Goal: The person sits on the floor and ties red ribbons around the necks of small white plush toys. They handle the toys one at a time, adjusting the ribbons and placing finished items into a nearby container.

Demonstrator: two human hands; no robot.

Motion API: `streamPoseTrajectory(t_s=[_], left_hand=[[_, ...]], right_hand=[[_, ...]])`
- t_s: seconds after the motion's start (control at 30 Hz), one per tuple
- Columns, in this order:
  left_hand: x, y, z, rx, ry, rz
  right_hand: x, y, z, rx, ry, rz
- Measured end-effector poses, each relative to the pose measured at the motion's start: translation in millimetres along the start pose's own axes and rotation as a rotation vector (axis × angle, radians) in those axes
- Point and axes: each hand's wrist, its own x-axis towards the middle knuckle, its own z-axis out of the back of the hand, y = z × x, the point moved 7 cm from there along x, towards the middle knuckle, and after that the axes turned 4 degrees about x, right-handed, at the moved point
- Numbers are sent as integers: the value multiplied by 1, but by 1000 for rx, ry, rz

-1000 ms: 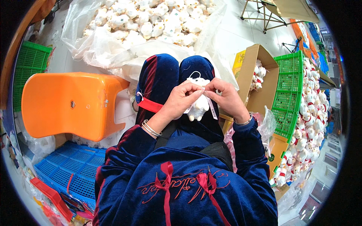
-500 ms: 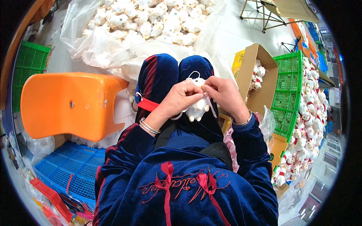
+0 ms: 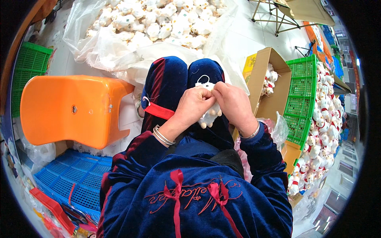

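We log left hand (image 3: 193,104) and right hand (image 3: 235,105) pinched closed, meeting on the white plush toy (image 3: 208,118), which sits beneath the fingers. White loop (image 3: 203,76) just beyond them; orange stool (image 3: 59,105) well left; cardboard box (image 3: 282,88) right.

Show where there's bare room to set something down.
Atop the orange stool, between the blue crate and plastic sheet; on white floor between that sheet and canvas folding furniture. Crowded: the sheet, heaped with plush toys; right of the green crate, more toys; the lap, where left hand and right hand hold a toy.
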Motion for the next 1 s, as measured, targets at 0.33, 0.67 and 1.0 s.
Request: streamPoseTrajectory(t_s=[0.33,0.67,1.0], left_hand=[[2,9,2,-2,-5,1],[6,23,3,-156,134,47],[4,18,-1,-198,172,76]], right_hand=[[2,-12,-6,285,60,-123],[-6,-31,-24,708,-33,-103],[-9,-45,-28,1005,300,-189]])
